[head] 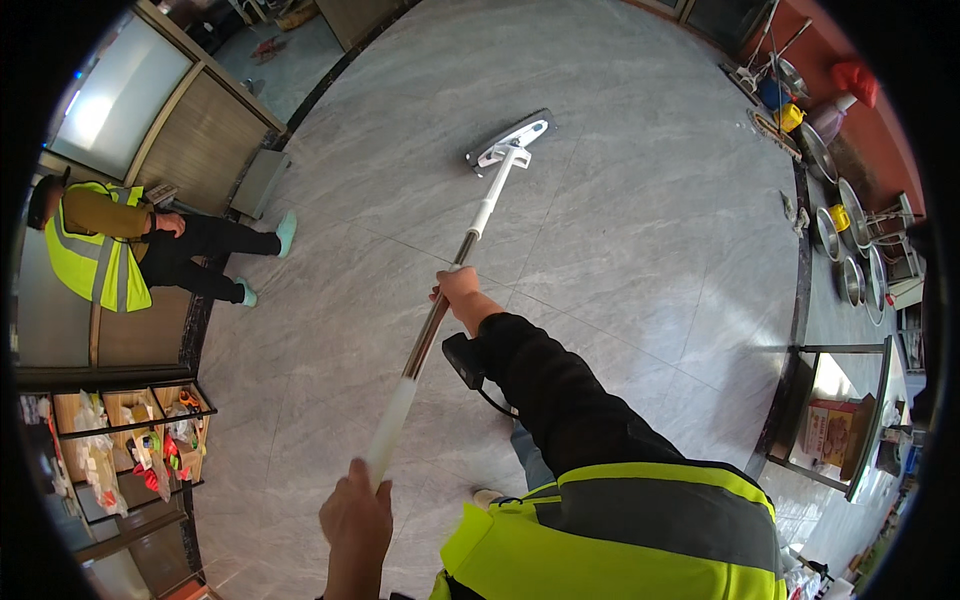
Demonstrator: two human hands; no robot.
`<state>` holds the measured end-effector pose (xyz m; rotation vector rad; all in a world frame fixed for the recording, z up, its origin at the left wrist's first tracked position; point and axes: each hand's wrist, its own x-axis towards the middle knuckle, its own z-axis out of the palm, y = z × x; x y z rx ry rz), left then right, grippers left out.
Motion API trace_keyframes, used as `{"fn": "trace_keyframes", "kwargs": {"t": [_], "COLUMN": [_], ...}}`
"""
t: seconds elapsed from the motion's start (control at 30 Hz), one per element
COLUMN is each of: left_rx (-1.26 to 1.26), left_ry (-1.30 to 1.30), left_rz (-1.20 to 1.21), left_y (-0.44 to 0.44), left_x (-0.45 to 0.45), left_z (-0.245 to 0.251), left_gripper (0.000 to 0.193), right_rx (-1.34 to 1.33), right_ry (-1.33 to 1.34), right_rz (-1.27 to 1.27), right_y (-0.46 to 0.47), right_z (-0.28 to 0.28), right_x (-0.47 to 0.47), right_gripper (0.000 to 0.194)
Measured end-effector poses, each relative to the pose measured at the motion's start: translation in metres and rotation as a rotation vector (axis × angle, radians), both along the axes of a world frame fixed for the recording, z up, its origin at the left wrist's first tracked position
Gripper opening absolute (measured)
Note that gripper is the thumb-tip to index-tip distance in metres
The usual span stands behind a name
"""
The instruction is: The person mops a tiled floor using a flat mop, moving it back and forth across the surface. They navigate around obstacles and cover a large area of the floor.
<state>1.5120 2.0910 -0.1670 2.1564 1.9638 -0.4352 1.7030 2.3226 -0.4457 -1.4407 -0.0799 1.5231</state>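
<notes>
My right hand grips the metal pole of a flat mop partway along its length. Lower down, my left hand is closed around the pale plastic grip at the pole's near end. The pole slants away from me to a white mop head with a dark grey pad, which rests on the grey tiled floor. My right sleeve is black, and a dark device with a cable sits by that wrist.
A person in a yellow reflective vest sits at the left wall. Below is a shelf with bagged goods. Metal basins, brooms and buckets line the right wall. A black-framed rack with a cardboard box stands lower right.
</notes>
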Motion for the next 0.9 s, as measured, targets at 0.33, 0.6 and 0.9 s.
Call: {"fn": "trace_keyframes", "kwargs": {"t": [0.33, 0.6, 0.9], "left_rx": [-0.291, -0.342, -0.41], "left_ry": [-0.231, -0.239, -0.116], "left_rz": [0.001, -0.066, -0.031], "left_y": [0.021, -0.075, -0.241], "left_x": [-0.015, -0.078, -0.23], "left_z": [-0.094, -0.052, 0.013], "left_gripper": [0.044, 0.048, 0.051], "right_rx": [-0.34, -0.32, -0.416], "right_ry": [-0.538, -0.766, -0.197], "right_rz": [0.7, 0.816, 0.694], "right_y": [-0.068, -0.145, -0.345], "right_z": [0.021, -0.001, 0.023], "right_x": [-0.046, -0.063, -0.197], "right_gripper": [0.095, 0.096, 0.039]}}
